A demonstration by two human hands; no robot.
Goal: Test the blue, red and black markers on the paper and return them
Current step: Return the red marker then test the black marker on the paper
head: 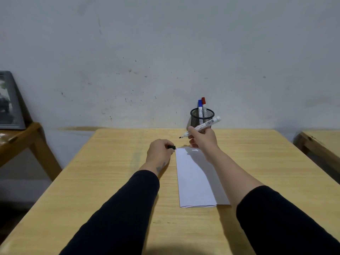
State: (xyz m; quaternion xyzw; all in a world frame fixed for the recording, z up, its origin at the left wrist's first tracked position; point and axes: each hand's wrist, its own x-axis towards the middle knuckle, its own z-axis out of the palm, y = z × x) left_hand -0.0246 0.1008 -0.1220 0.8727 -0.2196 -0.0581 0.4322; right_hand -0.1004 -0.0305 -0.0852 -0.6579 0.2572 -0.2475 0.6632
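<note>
The right hand (pixel 201 139) grips the uncapped white-barrelled black marker (pixel 200 127) above the folded white paper (pixel 195 181), the left hand (pixel 159 150) closes on its half-hidden black cap (pixel 171 147), and blue (pixel 200 107) and red (pixel 203 106) capped markers stand partly screened inside the black mesh cup (pixel 195 120).

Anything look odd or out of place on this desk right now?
Nothing stands out. The black marker is uncapped in the right hand, its cap in the left hand, above the folded paper.
</note>
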